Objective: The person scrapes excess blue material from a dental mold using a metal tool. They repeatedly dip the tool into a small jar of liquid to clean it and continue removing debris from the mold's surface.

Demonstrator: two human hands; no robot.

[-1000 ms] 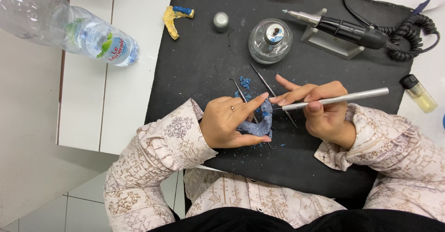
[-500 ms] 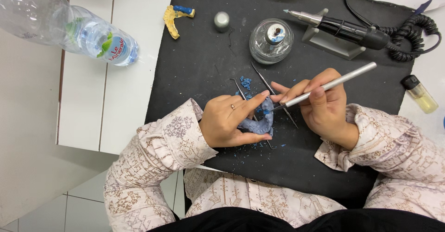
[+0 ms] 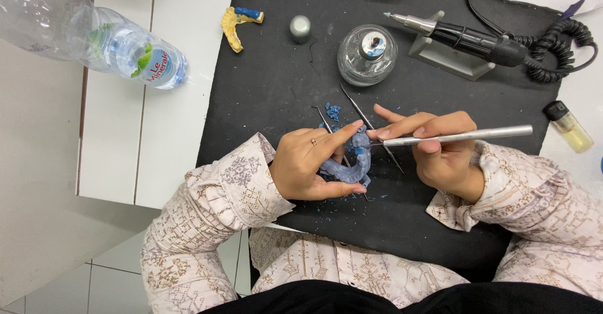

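Carving step: blue dental cast [image 3: 347, 168] under a metal tool [image 3: 455, 136].
Left hand [image 3: 308, 166] grip closed around the cast; right hand [image 3: 440, 147] grip pinching the tool, tip at the cast; next stroke likely needs light, steady pressure.

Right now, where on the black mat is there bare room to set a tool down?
Bare black mat lies left of the glass burner, below the small metal cap. It is crowded around the blue wax piece, between left hand and right hand.
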